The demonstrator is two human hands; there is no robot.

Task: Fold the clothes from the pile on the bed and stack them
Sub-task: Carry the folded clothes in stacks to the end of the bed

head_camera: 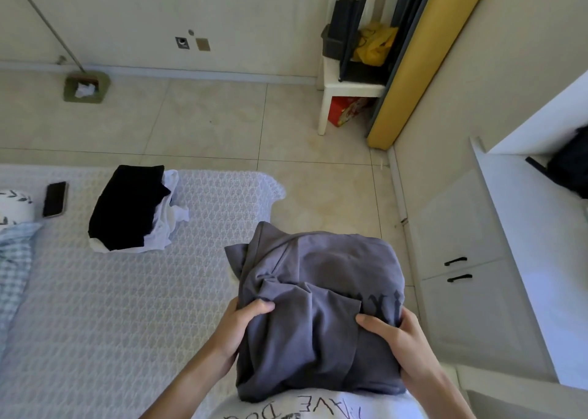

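Note:
A grey folded garment [321,278] with dark lettering hangs in the air in front of my chest, over the bed's right edge. My left hand [238,326] grips its left side, thumb on top. My right hand [397,339] grips its right side, thumb across the cloth. On the bed [127,307], further left, lies a stack of folded clothes [127,208]: a black piece on top of white ones.
A dark phone [55,199] lies on the bed at the left, beside a white printed cushion [14,205] and blue checked fabric [16,259]. Tiled floor lies beyond the bed. A white stool [346,90] with bags and a white cabinet [461,259] stand on the right.

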